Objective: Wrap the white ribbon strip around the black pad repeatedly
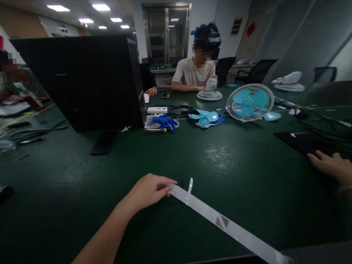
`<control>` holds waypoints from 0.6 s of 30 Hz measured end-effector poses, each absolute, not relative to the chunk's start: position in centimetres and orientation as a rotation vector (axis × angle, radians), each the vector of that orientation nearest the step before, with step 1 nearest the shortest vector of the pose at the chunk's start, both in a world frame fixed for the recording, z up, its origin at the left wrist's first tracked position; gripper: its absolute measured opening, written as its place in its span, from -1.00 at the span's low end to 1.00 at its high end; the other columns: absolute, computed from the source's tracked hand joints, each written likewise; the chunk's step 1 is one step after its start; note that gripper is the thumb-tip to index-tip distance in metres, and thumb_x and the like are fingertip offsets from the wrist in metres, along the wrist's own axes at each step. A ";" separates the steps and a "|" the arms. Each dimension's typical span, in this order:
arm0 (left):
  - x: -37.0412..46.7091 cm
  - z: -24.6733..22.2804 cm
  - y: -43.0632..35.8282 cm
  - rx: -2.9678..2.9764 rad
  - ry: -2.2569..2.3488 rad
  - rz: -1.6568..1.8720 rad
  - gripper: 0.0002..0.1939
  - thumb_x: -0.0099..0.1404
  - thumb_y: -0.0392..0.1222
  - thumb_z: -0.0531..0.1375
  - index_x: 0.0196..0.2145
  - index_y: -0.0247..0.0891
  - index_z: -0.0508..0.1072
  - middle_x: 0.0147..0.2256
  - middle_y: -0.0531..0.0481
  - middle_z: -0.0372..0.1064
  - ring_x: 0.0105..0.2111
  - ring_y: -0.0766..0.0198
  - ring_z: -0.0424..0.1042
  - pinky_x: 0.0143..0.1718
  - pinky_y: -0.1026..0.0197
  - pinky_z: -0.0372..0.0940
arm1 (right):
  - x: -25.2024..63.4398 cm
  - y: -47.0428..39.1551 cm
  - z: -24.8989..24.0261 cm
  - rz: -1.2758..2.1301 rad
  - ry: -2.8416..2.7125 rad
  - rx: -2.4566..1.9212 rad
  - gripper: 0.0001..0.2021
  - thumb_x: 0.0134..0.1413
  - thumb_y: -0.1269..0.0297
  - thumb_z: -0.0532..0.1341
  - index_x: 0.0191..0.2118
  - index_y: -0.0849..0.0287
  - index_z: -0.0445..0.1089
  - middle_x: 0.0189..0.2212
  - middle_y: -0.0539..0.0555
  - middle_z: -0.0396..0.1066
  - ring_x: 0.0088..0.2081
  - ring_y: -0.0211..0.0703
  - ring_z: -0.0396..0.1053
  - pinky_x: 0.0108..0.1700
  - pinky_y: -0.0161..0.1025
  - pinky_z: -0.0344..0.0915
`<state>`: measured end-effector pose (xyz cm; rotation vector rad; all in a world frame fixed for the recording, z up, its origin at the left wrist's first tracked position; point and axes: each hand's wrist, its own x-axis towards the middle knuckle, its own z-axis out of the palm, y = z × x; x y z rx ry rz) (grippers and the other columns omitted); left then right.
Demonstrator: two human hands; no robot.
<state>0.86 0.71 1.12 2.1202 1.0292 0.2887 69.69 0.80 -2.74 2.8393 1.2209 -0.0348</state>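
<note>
My left hand (pixel 153 190) pinches the far end of a long, flat, whitish strip (pixel 239 229), its thumb and fingers closed round that end. The strip slants toward me across the green table (pixel 181 225) and passes over its front edge at the lower right. A short white tab (pixel 189 188) sticks up from it near my fingers, and a grey patch marks its middle. At the right, my right hand (pixel 336 166) reaches out with its fingers extended over the near side of a flat black panel (pixel 312 143). Whether it presses on the panel is hard to tell.
A large black computer case (pixel 93 82) stands at the back left, a dark phone (pixel 103 142) before it. Behind lie blue gloves (pixel 165 121), blue fan blades (pixel 204 116) and a fan head (pixel 250 102). Cables (pixel 331 119) lie right. A co-worker (pixel 192 72) sits opposite.
</note>
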 end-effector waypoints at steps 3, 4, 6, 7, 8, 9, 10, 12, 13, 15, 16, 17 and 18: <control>0.9 1.1 0.7 2.108 1.030 0.265 -0.68 0.32 -0.03 0.12 -0.02 -0.08 0.49 -0.27 0.03 0.52 -0.35 0.29 0.43 -0.34 0.27 0.23 | 68.2 1.3 -2.3 -0.125 1.218 2.819 -0.18 0.14 -0.16 -0.26 0.34 0.34 0.00 0.29 0.57 -0.18 0.26 0.44 -0.05 0.17 0.24 -0.02; 1.0 1.2 0.6 2.115 1.034 0.259 -0.69 0.32 -0.02 0.11 -0.05 -0.10 0.51 -0.29 0.03 0.51 -0.36 0.29 0.43 -0.36 0.27 0.22 | 67.5 1.5 -2.1 -0.147 1.246 2.800 -0.20 0.16 -0.14 -0.25 0.34 0.35 0.00 0.30 0.55 -0.20 0.27 0.43 -0.06 0.20 0.20 -0.05; 1.1 1.4 0.5 2.123 1.047 0.238 -0.69 0.33 0.01 0.10 -0.11 -0.14 0.52 -0.34 0.04 0.49 -0.40 0.31 0.41 -0.41 0.29 0.19 | 65.6 2.0 -1.8 -0.177 1.342 2.750 -0.22 0.19 -0.13 -0.24 0.35 0.34 -0.02 0.32 0.50 -0.24 0.28 0.41 -0.09 0.24 0.16 -0.10; 1.1 1.5 0.4 2.122 1.050 0.227 -0.69 0.33 0.03 0.10 -0.15 -0.16 0.53 -0.36 0.04 0.47 -0.42 0.31 0.39 -0.43 0.29 0.18 | 64.4 2.3 -1.7 -0.187 1.402 2.721 -0.23 0.20 -0.13 -0.24 0.35 0.32 -0.03 0.33 0.47 -0.26 0.29 0.39 -0.11 0.25 0.16 -0.13; 1.2 1.6 0.4 2.117 1.049 0.217 -0.68 0.32 0.04 0.10 -0.19 -0.18 0.53 -0.37 0.04 0.46 -0.43 0.32 0.38 -0.44 0.29 0.17 | 63.0 2.7 -1.6 -0.194 1.471 2.688 -0.24 0.21 -0.13 -0.24 0.36 0.30 -0.04 0.34 0.44 -0.29 0.30 0.38 -0.15 0.26 0.17 -0.15; 1.2 1.6 0.4 2.110 1.048 0.210 -0.67 0.31 0.06 0.10 -0.23 -0.20 0.53 -0.38 0.04 0.46 -0.44 0.32 0.38 -0.44 0.29 0.17 | 61.5 3.1 -1.6 -0.198 1.554 2.647 -0.25 0.23 -0.12 -0.24 0.36 0.29 -0.05 0.35 0.41 -0.31 0.32 0.37 -0.20 0.26 0.18 -0.17; 1.2 1.6 0.4 2.103 1.048 0.204 -0.66 0.30 0.08 0.11 -0.28 -0.22 0.52 -0.39 0.04 0.45 -0.44 0.32 0.38 -0.44 0.29 0.17 | 59.7 3.5 -1.5 -0.201 1.644 2.601 -0.26 0.23 -0.12 -0.23 0.36 0.28 -0.05 0.36 0.39 -0.33 0.32 0.37 -0.24 0.27 0.19 -0.19; 1.2 1.5 0.4 2.081 1.063 0.194 -0.64 0.27 0.12 0.14 -0.35 -0.24 0.49 -0.41 0.04 0.45 -0.45 0.32 0.37 -0.45 0.29 0.18 | 55.7 4.2 -1.4 -0.203 1.858 2.479 -0.28 0.25 -0.11 -0.19 0.36 0.29 -0.05 0.37 0.36 -0.36 0.33 0.38 -0.30 0.28 0.20 -0.22; 1.2 1.5 0.4 2.071 1.075 0.188 -0.64 0.26 0.12 0.15 -0.38 -0.24 0.48 -0.42 0.05 0.44 -0.46 0.32 0.37 -0.46 0.28 0.18 | 53.6 4.6 -1.3 -0.208 1.960 2.413 -0.28 0.25 -0.11 -0.17 0.36 0.27 -0.05 0.37 0.32 -0.36 0.33 0.36 -0.31 0.29 0.16 -0.23; 1.1 1.4 0.5 2.058 1.095 0.185 -0.65 0.26 0.11 0.16 -0.41 -0.25 0.46 -0.46 0.06 0.42 -0.47 0.33 0.37 -0.45 0.28 0.18 | 49.3 5.1 -1.2 -0.229 2.160 2.253 -0.29 0.25 -0.14 -0.14 0.36 0.21 -0.03 0.38 0.24 -0.35 0.34 0.28 -0.32 0.31 0.10 -0.24; 1.0 1.4 0.5 2.054 1.100 0.189 -0.65 0.26 0.11 0.16 -0.42 -0.25 0.45 -0.47 0.06 0.42 -0.48 0.33 0.37 -0.45 0.28 0.18 | 47.2 5.3 -1.1 -0.240 2.253 2.167 -0.30 0.25 -0.14 -0.13 0.36 0.17 -0.01 0.38 0.21 -0.34 0.35 0.25 -0.33 0.32 0.08 -0.24; 1.0 1.5 0.5 2.051 1.100 0.194 -0.65 0.26 0.10 0.16 -0.42 -0.25 0.45 -0.47 0.06 0.41 -0.48 0.33 0.37 -0.44 0.28 0.18 | 45.1 5.4 -1.1 -0.251 2.341 2.080 -0.32 0.25 -0.15 -0.12 0.36 0.14 0.00 0.38 0.18 -0.34 0.35 0.21 -0.32 0.32 0.08 -0.24; 0.9 1.6 0.5 2.050 1.092 0.199 -0.65 0.26 0.10 0.16 -0.43 -0.25 0.45 -0.47 0.06 0.42 -0.47 0.32 0.37 -0.44 0.28 0.18 | 43.2 5.4 -1.1 -0.260 2.417 1.998 -0.33 0.25 -0.16 -0.11 0.35 0.10 0.00 0.39 0.16 -0.33 0.35 0.18 -0.31 0.32 0.08 -0.22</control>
